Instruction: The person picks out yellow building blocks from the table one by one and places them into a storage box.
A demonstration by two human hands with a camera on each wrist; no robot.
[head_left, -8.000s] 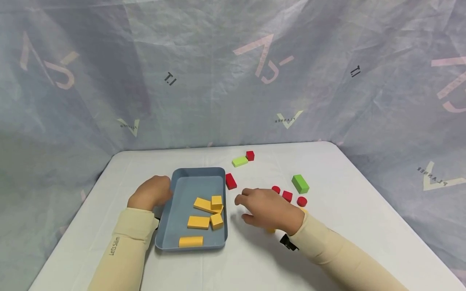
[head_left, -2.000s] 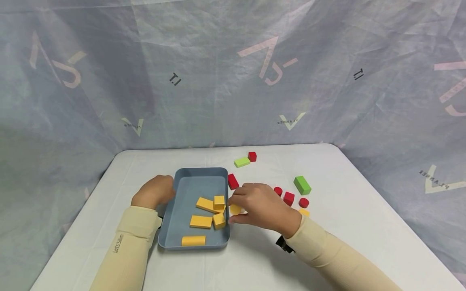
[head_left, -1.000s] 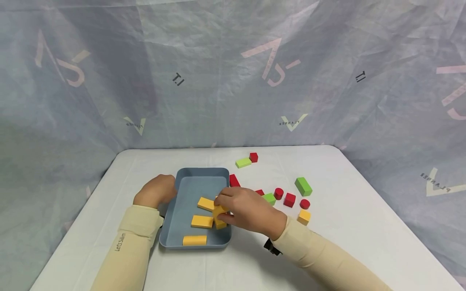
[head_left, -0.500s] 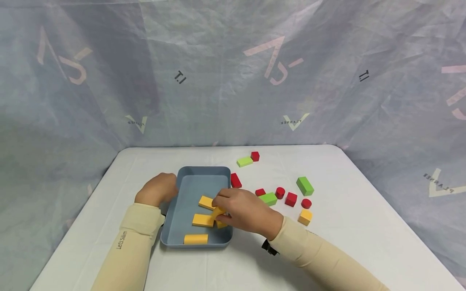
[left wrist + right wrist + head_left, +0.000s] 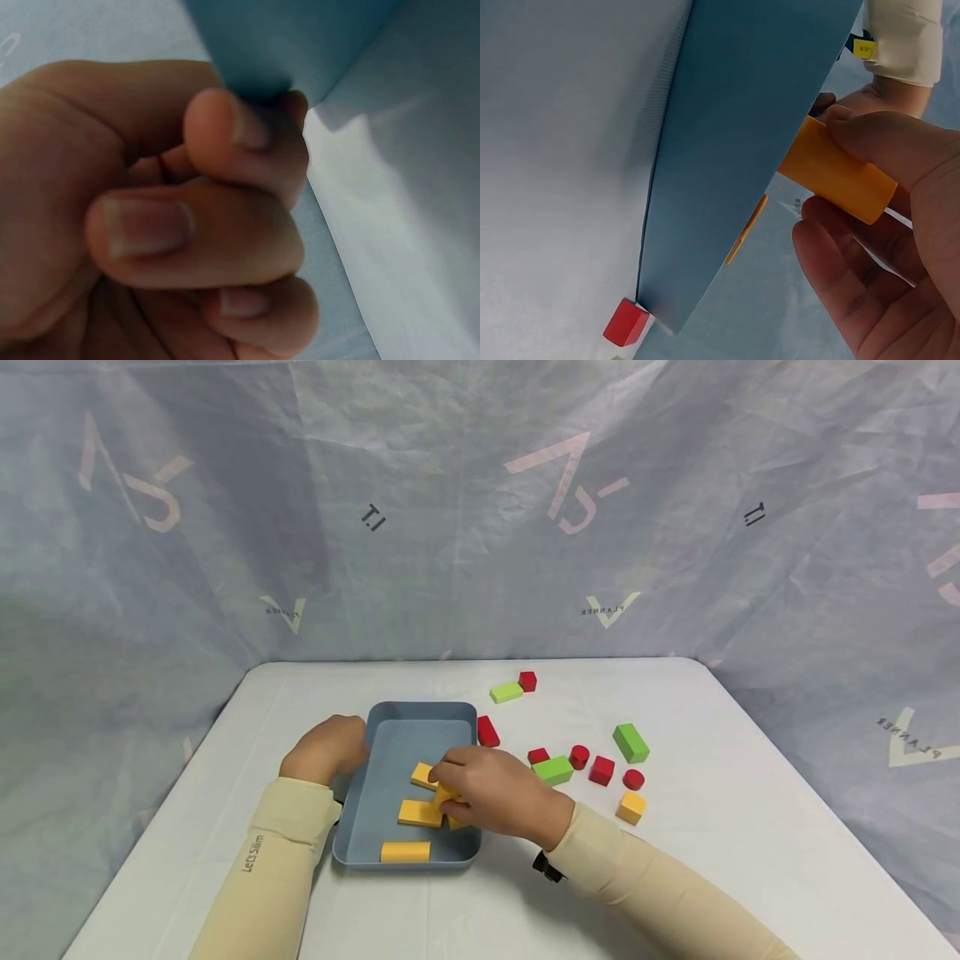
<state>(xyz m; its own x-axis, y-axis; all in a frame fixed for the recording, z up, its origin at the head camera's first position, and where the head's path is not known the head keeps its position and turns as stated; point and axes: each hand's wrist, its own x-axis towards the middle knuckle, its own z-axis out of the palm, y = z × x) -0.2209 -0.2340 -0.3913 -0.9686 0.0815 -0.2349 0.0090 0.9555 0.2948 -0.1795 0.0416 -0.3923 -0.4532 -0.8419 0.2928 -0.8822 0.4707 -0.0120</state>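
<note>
My left hand (image 5: 326, 750) pinches the left wall of a blue-grey tray (image 5: 411, 739); its curled fingers show at the tray edge in the left wrist view. Over the right part of the tray, my right hand (image 5: 498, 793) holds a yellow cylinder (image 5: 836, 174) between thumb and fingers, tilted in the right wrist view. Below and around it lie flat yellow blocks (image 5: 420, 812) and a yellow cube (image 5: 458, 823), partly hidden by the hand. A rounded yellow block (image 5: 406, 852) lies along the tray's near wall.
Right of the tray are a red block (image 5: 487, 732), a green block (image 5: 552, 770), a red cube (image 5: 602, 770), red cylinders (image 5: 579, 757) and a yellow cube (image 5: 632, 807). Farther off lie another green block (image 5: 632, 742), a light green block (image 5: 506, 692) and a red cube (image 5: 528, 681).
My right hand, seen without a piece right of the tray at first, has brought the yellow cylinder leftward over the tray, tilting it. My left hand stays at the tray's left wall.
</note>
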